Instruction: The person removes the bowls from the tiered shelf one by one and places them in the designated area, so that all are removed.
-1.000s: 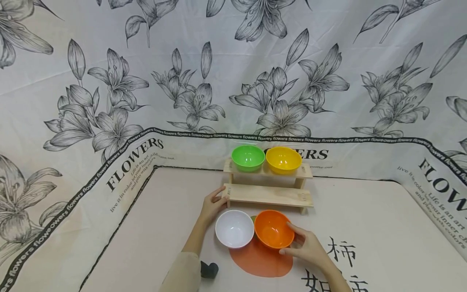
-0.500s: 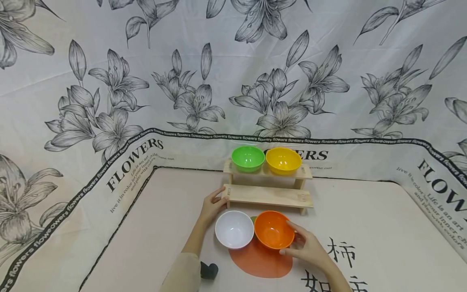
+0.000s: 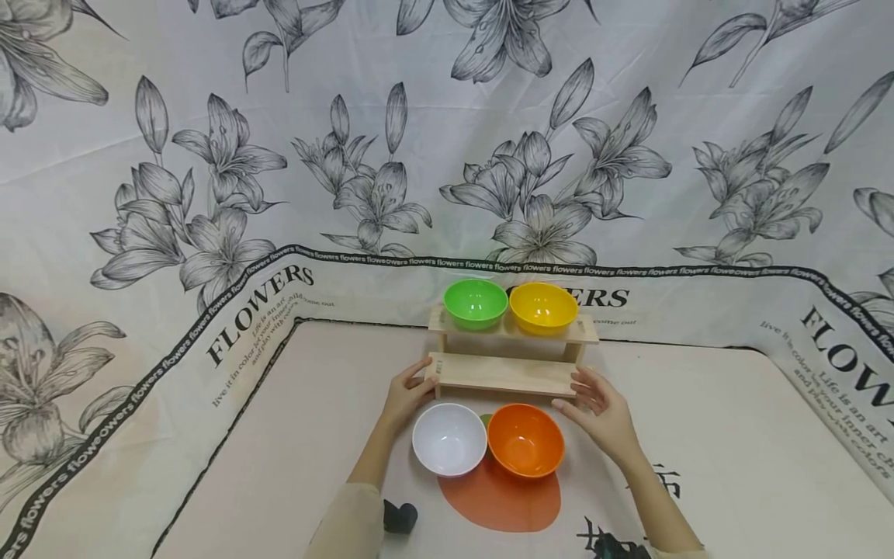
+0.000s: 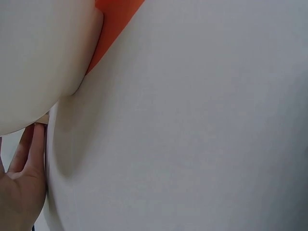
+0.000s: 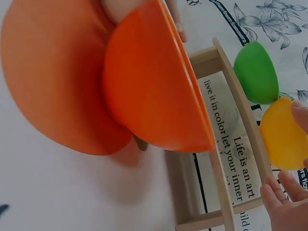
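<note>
The left hand (image 3: 407,394) has its fingers pinching the wooden stand (image 3: 506,374) at its near left end. A white bowl (image 3: 449,440) sits near on the counter (image 3: 279,435), a green bowl (image 3: 476,303) far, up on the stand; then an orange bowl (image 3: 526,441) near, a yellow bowl (image 3: 544,308) far. The right hand (image 3: 606,415), fingers spread from the thumb, is at the stand's near right end, contact unclear.

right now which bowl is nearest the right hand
The orange bowl, beside the right hand; the white bowl sits farther left, and the green bowl and yellow bowl stand up on the top shelf.
</note>
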Demonstrator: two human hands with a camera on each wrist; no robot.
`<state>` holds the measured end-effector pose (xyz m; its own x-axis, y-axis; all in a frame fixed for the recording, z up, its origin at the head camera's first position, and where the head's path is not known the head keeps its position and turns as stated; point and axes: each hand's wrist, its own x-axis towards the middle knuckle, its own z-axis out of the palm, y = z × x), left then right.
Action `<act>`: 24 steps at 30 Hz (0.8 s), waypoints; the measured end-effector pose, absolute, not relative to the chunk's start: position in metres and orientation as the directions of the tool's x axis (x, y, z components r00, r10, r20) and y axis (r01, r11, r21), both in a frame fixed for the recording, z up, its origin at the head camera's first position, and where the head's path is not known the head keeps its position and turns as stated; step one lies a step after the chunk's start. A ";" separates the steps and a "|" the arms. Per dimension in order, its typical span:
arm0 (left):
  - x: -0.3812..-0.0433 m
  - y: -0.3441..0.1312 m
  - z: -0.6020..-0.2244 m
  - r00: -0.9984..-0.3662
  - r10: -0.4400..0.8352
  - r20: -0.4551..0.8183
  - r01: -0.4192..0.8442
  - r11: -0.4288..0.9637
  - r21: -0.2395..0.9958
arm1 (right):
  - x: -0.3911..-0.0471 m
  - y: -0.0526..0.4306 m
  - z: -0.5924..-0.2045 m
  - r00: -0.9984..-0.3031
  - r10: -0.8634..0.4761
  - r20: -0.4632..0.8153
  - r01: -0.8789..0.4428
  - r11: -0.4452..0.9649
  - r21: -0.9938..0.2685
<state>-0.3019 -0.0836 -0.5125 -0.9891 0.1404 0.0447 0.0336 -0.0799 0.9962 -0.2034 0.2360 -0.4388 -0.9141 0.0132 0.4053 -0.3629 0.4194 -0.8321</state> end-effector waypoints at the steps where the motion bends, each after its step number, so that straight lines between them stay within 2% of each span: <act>1: -0.302 -0.084 -0.513 -0.989 0.141 0.044 0.032 -0.086 0.996 | -0.209 0.237 -0.436 -0.912 0.032 0.408 -0.360 0.415 -0.836; 5: -0.302 -0.084 -0.513 -0.988 0.147 0.053 0.040 -0.089 0.995 | -0.237 0.246 -0.430 -0.910 0.071 0.409 -0.357 0.367 -0.859; 13: -0.303 -0.083 -0.513 -0.989 0.141 0.040 0.030 -0.076 0.997 | -0.271 0.257 -0.412 -0.913 0.042 0.405 -0.354 0.409 -0.841; 17: -0.303 -0.083 -0.513 -0.990 0.139 0.038 0.027 -0.079 0.997 | -0.282 0.259 -0.408 -0.922 0.013 0.387 -0.357 0.360 -0.862; 24: -0.303 -0.083 -0.513 -0.991 0.133 0.032 0.022 -0.076 0.997 | -0.293 0.256 -0.401 -0.957 -0.037 0.286 -0.287 0.243 -0.927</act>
<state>-0.3029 -0.0826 -0.5128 -0.9906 0.1333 0.0320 0.0220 -0.0761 0.9969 -0.2934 0.2563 -0.4006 -0.9574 -0.0373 0.2863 -0.2866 0.2425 -0.9268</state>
